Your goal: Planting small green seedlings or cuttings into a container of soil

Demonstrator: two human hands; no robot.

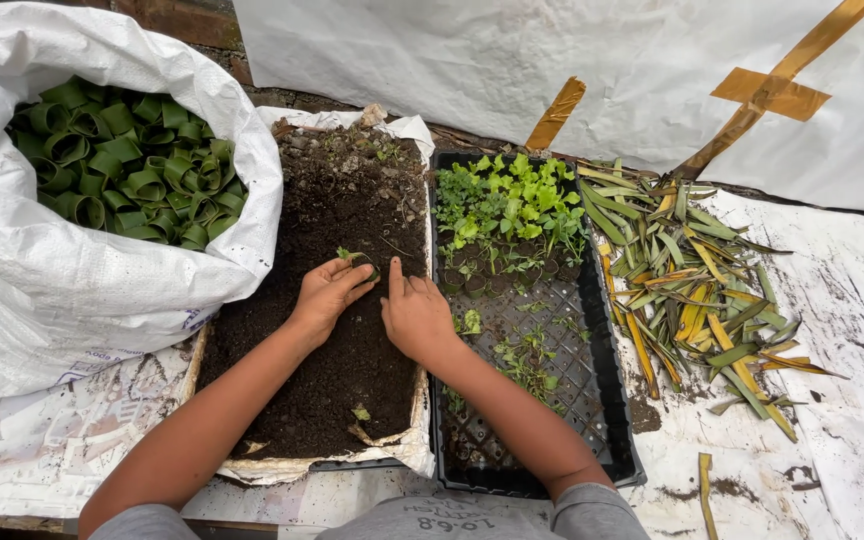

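Both hands are seen pressed into the dark soil [337,330] held in the lined tray [407,445] at frame centre. The left hand [327,293] is curled around a small green leaf cup [360,264] with a seedling in it; its fingers are closed loosely on the cup, the thumb on the near side. The right hand [415,318] lies flat just beside it at 3 o'clock, index finger extended toward 12 o'clock and poked at the soil, the other fingers together and bent under; nothing is seen gripped in it.

The cup is seated in the soil at about 12 o'clock of the left hand, near the tray's middle.

At 3 o'clock of the soil tray, a black mesh tray [607,400] is noted, with seedlings [512,205] packed at its far end. At 9 to 11 o'clock, a white sack [72,290] holds many rolled leaf cups [122,165]. At 3 o'clock, far side, a heap of cut leaf strips [687,285] is spread on the white sheet [852,300].

Risks, as judged:
1. The seedling stem can be crushed or snapped if the left fingers are closed harder.
2. The leaf cup can unroll if released before soil is packed around it.
3. Soil can be pushed over the tray's low edge by the right hand.
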